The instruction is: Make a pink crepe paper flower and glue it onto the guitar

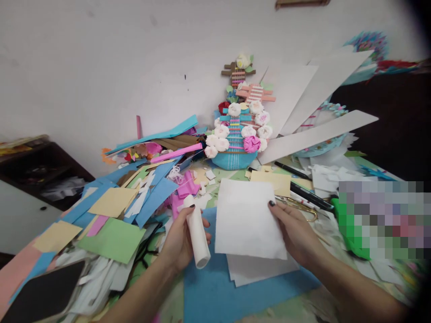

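My left hand [183, 242] is closed round a white paper roll [197, 235], its open end tilted toward me. In my right hand [292, 226] a white paper sheet [248, 220] is pinched at its right edge, thumb on top. Beneath that sheet lie further white sheets [262, 271], partly covered. They rest on a large blue paper [215, 296] on the table. Gold-handled scissors [303, 207] lie just beyond my right hand, partly hidden. Pink crepe paper [186, 186] lies beyond the roll.
A guitar-shaped blue craft with paper flowers [235, 143] stands against the wall. Coloured paper scraps [112, 240] crowd the left, near a dark phone-like slab [43, 296]. Black pens [311, 197] and a green object [348, 237] lie right. Long white boards [319, 134] lean behind.
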The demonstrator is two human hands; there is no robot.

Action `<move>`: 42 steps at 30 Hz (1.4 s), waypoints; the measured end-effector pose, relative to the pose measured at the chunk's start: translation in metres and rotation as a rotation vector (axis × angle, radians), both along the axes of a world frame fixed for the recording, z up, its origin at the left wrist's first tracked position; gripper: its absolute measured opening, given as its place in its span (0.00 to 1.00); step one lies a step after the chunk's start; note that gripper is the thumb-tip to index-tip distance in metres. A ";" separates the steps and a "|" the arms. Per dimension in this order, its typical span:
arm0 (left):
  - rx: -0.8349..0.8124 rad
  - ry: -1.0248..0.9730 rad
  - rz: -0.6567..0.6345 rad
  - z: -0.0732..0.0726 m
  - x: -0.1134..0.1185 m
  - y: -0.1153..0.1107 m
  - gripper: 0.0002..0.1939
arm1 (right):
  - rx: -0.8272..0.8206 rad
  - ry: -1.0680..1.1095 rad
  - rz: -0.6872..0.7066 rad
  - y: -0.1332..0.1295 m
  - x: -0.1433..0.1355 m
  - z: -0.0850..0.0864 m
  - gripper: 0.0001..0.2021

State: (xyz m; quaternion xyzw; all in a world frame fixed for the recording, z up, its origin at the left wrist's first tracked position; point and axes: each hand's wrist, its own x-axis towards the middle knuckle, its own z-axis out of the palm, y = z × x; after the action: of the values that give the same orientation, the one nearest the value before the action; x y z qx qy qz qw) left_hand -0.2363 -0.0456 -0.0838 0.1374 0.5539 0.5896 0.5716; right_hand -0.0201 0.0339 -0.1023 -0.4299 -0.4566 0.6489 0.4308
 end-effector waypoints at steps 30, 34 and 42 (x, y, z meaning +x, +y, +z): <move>0.438 0.339 -0.406 0.049 0.045 0.036 0.17 | 0.328 -0.115 0.482 -0.018 0.000 0.046 0.21; 0.437 0.468 -0.489 0.041 0.049 0.054 0.17 | 0.364 -0.261 0.415 -0.016 -0.005 0.031 0.24; 0.166 1.367 -0.711 0.076 -0.015 0.087 0.15 | 0.572 -1.077 0.041 0.047 0.055 0.023 0.20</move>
State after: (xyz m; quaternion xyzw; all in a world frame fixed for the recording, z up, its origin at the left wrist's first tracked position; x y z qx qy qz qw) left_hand -0.2515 0.0419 -0.0081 0.6827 0.6602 0.1943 0.2455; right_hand 0.0349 0.0810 -0.0795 -0.5561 -0.7746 0.2004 0.2251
